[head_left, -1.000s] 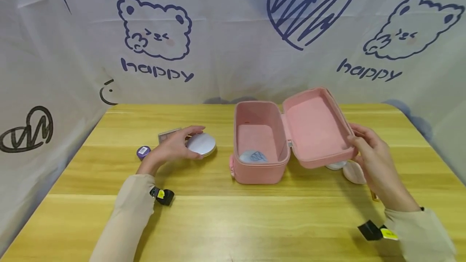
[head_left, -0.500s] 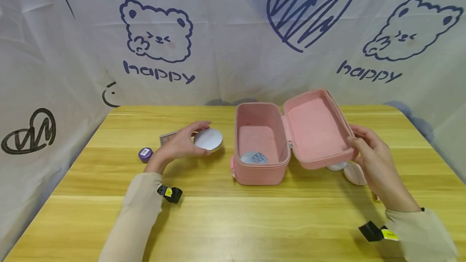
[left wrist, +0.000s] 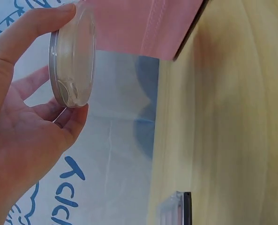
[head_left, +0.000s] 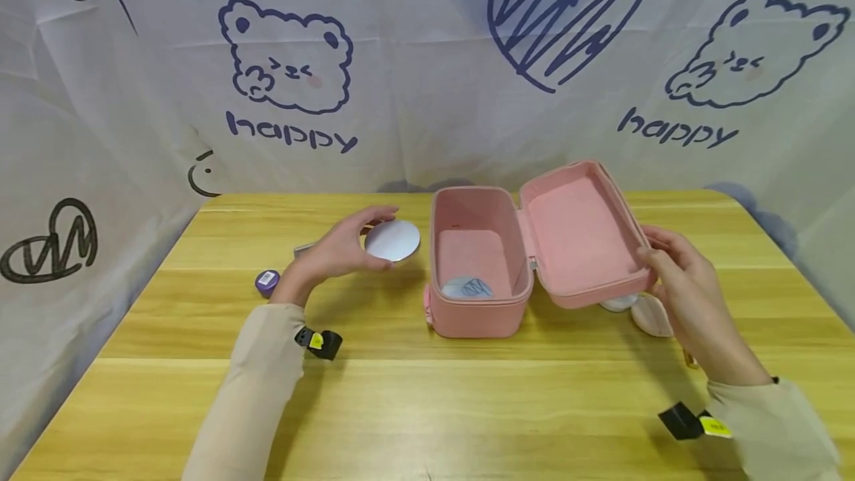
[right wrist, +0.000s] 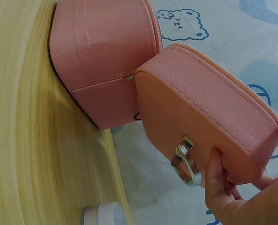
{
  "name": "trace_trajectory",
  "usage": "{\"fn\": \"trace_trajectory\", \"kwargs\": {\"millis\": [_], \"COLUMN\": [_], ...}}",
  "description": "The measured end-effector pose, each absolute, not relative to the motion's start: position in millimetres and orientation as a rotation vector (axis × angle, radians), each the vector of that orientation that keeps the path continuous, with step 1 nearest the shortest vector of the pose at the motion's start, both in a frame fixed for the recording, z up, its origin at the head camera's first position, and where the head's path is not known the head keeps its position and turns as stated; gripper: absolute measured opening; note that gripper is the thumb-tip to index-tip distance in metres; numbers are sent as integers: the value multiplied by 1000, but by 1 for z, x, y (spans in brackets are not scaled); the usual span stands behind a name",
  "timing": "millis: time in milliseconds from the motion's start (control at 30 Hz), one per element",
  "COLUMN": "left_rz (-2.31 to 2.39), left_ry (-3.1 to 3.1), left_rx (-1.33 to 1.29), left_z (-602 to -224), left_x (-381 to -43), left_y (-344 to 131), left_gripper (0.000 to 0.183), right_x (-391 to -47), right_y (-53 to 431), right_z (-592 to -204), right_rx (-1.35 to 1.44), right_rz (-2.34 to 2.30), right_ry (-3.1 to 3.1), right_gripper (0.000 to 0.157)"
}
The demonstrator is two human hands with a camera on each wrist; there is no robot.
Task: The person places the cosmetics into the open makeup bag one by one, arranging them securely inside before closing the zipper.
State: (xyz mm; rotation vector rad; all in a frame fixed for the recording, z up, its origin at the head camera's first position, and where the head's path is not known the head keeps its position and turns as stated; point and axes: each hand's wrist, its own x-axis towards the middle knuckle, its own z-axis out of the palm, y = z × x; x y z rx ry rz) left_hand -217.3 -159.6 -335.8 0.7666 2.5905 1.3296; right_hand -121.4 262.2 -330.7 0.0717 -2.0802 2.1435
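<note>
My left hand [head_left: 337, 247] holds a round silver-lidded compact [head_left: 392, 240] between thumb and fingers, just left of the pink cosmetic case [head_left: 477, 321]. In the left wrist view the compact [left wrist: 75, 56] stands on edge, with a translucent, clear-walled side facing right. The case is unzipped, its lid [head_left: 581, 236] swung out to the right. My right hand [head_left: 695, 295] grips the lid's outer edge; in the right wrist view its fingers [right wrist: 216, 180] press beside a metal-ringed handle [right wrist: 185, 164]. Inside the case, near the front, lies a pale disc [head_left: 467, 288] with blue scribble marks.
A purple-capped jar [head_left: 267, 282] stands left of my left wrist, and a flat clear case [left wrist: 174, 208] lies partly hidden behind that hand. Under the lid's right side are a white round item [head_left: 620, 303], a beige oval piece [head_left: 651, 315] and a gold-coloured item [head_left: 690, 358].
My left hand has carried the compact to the right and farther from me, closer to the case and raised off the table. The right hand and the lid stay in place.
</note>
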Motion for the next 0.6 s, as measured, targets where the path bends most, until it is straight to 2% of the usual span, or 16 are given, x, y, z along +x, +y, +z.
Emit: {"fn": "trace_trajectory", "kwargs": {"millis": [600], "left_rz": [1273], "left_ry": [2638], "left_rx": [819], "left_z": [-317], "left_x": [-210], "left_y": [-147], "left_gripper": [78], "right_x": [-122], "right_y": [261], "right_z": [-329], "right_rx": [54], "right_rz": [2130], "right_ry": [-2098], "right_gripper": [23]}}
